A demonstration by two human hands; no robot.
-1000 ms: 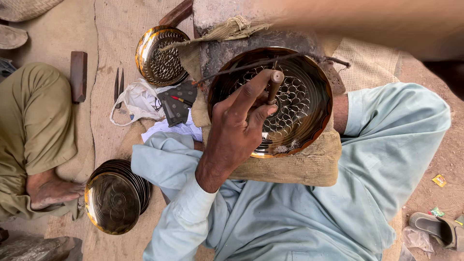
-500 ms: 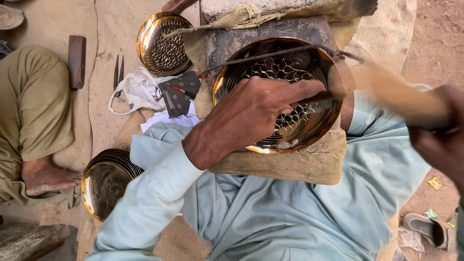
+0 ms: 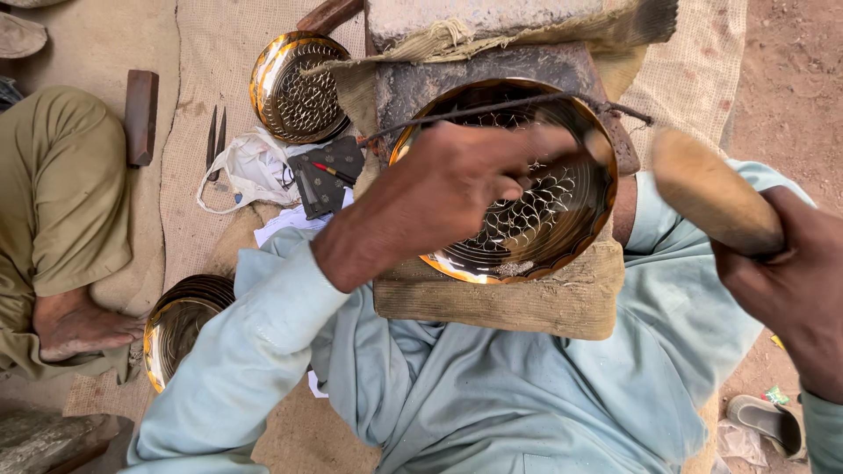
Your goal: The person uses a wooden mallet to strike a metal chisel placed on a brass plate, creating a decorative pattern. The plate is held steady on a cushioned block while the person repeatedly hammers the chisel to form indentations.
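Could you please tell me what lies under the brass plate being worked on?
The brass plate rests on a burlap-wrapped block; dark metal shows behind. The contact beneath is hidden.

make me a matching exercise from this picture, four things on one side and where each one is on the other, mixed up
Things:
1. wooden handle
2. pierced brass plate
3. stack of brass plates
4. scissors

Places:
A. on the mat, left of the white bag
B. gripped in the right hand
C. on the ground by a bare foot
D. on the padded block, under the left hand

Pairs: 1-B, 2-D, 3-C, 4-A
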